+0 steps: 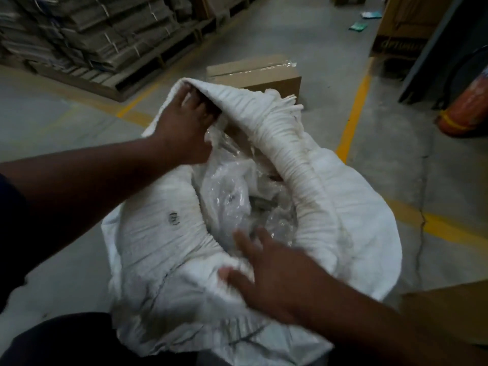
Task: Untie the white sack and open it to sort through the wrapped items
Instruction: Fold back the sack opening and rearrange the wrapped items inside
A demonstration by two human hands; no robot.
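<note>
sack open on the floor, both hands at its rim

the sack (163, 260) gapes, rolled rim bunched. left hand (184, 128) grasps the far rim edge, lifting it; right hand (266, 276), blurred, seems to lie loose with fingers spread on the near rim. clear-wrapped items (232, 202) fill the mouth. bare floor (52, 122) lies left; a box (264, 75) sits just beyond.

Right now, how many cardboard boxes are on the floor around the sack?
3. A taped box just behind the white sack, a printed box at upper right, and a box corner at lower right. Others may be hidden off-frame.
</note>
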